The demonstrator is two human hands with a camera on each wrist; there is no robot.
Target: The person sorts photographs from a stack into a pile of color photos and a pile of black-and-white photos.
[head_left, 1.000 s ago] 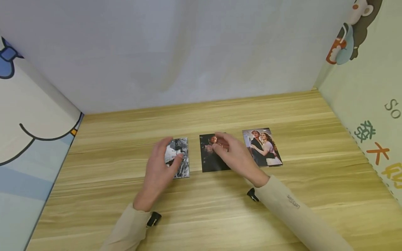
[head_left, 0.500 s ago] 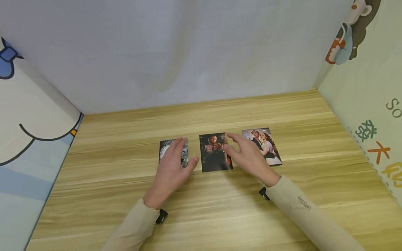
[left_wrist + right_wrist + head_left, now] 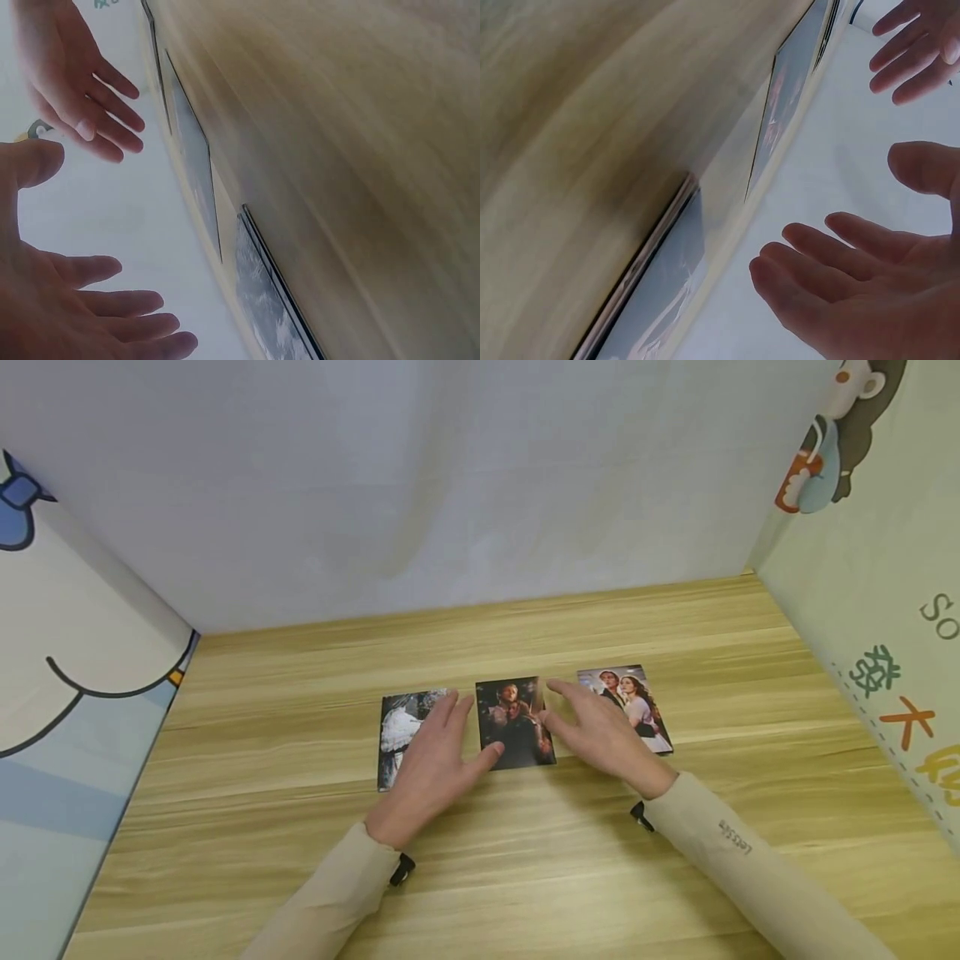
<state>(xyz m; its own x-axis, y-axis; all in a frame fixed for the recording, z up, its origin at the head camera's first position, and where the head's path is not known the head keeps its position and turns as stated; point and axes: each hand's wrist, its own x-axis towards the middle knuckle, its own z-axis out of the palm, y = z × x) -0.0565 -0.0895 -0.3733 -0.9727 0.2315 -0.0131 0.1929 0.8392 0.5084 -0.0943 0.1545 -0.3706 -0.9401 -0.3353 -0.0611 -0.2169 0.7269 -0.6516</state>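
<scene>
Three picture cards lie in a row on the wooden table. The left one is a black-and-white card (image 3: 396, 735), and in the left wrist view its edge shows more than one layer. The middle is a dark card (image 3: 517, 727) with two figures. At the right is a card of an embracing couple (image 3: 637, 702), its edge (image 3: 634, 281) also layered. My left hand (image 3: 438, 764) hovers with fingers extended between the left and middle cards, covering part of the left one. My right hand (image 3: 603, 735) hovers between the middle and right cards, fingers loosely extended. Neither hand holds anything.
The wood-grain table (image 3: 480, 877) ends at a pale back wall (image 3: 480, 502). Printed panels stand on both sides, a cartoon left panel (image 3: 82, 610) and a right panel (image 3: 862, 593) with lettering. A small black device (image 3: 402, 869) sits at the left cuff, another (image 3: 641, 816) at the right.
My left hand has left the black-and-white card's left edge and moved right towards the middle card. My right hand has moved off the dark card to the right. The cards stay in place.
</scene>
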